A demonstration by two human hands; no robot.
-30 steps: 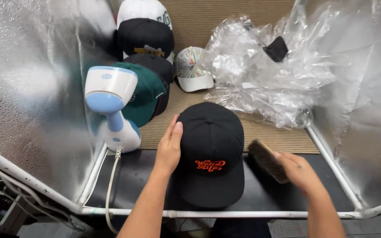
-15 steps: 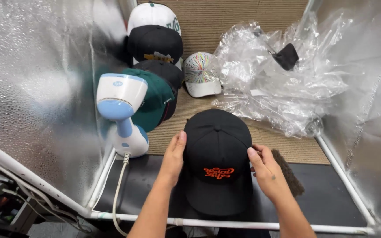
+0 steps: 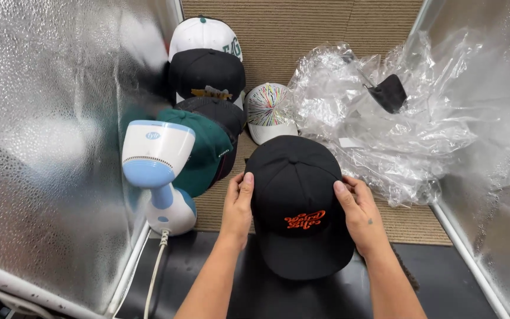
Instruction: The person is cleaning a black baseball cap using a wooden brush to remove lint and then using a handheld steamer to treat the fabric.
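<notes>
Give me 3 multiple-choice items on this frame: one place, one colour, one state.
1. Where is the white and blue handheld steamer?
A. left of the held cap
B. inside the plastic wrap
C. on top of the white cap

2. What colour is the embroidery on the black cap being held?
A. green
B. orange
C. white

3. How is that cap held?
A. left hand alone
B. one hand on each side
C. untouched

Answers:
1 A, it stands by the left reflective wall.
2 B, orange stitching shows on the cap front.
3 B, the left hand and right hand press opposite sides of the crown.
</notes>
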